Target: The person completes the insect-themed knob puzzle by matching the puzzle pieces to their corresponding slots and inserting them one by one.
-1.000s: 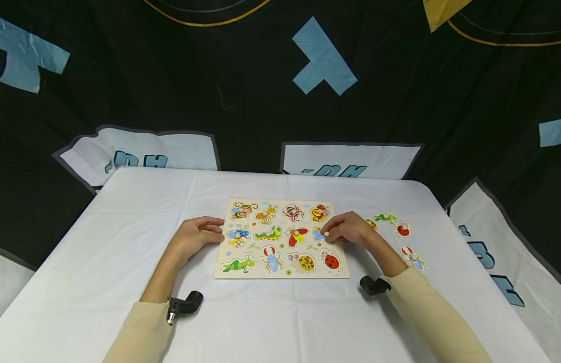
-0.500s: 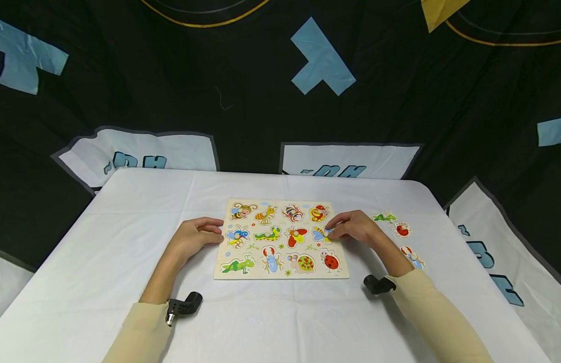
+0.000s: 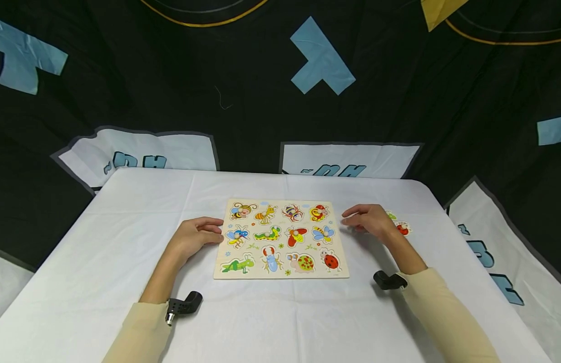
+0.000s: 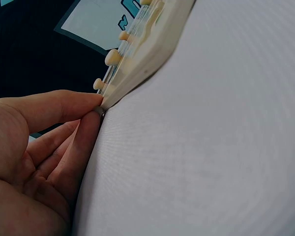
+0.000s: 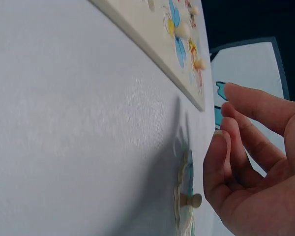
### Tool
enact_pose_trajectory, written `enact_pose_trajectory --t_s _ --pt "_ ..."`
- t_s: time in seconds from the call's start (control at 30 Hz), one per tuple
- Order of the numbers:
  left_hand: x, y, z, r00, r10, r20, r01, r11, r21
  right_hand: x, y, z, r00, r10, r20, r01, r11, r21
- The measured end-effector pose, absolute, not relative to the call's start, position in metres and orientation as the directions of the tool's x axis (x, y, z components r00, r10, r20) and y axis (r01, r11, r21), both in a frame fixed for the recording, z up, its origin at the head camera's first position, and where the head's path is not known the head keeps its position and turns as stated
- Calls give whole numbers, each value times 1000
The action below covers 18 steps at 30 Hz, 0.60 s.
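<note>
Your left grip [image 3: 196,237] is pinching the left edge of the board [image 3: 283,241] lying on the surface [image 3: 244,322], while your right grip [image 3: 371,220] is hovering just off the board's right side, loosely spread and holding nothing, so you are risking scattering the loose pieces [image 3: 403,229] by sweeping right too low.

Head view high, facing forward-down; wrist views low, close, tilted; puzzle board [image 3: 259,256] shared by all three
</note>
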<state>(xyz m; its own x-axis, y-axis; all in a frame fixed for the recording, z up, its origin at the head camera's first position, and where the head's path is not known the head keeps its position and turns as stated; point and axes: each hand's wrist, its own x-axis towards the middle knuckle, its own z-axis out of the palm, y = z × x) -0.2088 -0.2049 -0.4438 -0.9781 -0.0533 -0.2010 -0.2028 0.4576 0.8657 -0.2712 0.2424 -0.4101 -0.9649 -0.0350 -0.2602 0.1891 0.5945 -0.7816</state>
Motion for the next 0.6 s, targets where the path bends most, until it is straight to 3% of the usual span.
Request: enact_pose_trajectory --t_s 0.6 --pt "-210 -206 -444 -978 -52 -204 -205 460 864 -273 278 -406 -964 55 -260 246 552 -797"
